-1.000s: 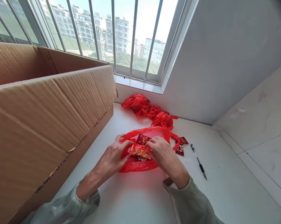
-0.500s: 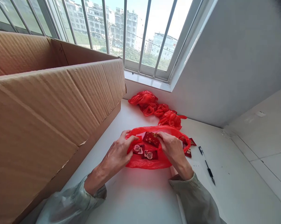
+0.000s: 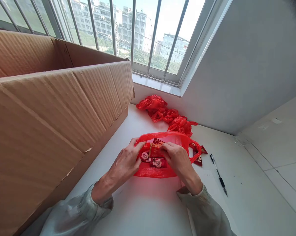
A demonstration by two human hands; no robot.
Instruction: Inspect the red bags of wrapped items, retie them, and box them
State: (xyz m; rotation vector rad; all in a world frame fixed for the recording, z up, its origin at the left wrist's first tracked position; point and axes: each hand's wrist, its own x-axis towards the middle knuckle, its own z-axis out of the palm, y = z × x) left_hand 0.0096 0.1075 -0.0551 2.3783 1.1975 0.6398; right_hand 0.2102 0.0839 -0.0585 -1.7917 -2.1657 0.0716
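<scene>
A red plastic bag [image 3: 155,172] lies spread open on the white table in front of me. Inside it are several small packets: two dark red ones with white patches and black characters, such as the packet [image 3: 158,163], and a red and gold packet [image 3: 156,150]. My left hand [image 3: 125,162] is closed on the bag's left side, its fingertips by the packets; part of the grip is hidden. Reaching in from the right, my right hand [image 3: 178,160] has its bent fingertips closed on the red and gold packet.
A big open cardboard box [image 3: 64,108] fills the left side. Crumpled red bags [image 3: 154,105] lie along the wall below the barred window. Right of my bag are some dark red packets [image 3: 198,159] and a black pen [image 3: 219,173].
The dark red packet my right hand was pinching now lies farther back, partly covered. My right fingers have moved slightly left, onto a red and gold packet that now shows among the others.
</scene>
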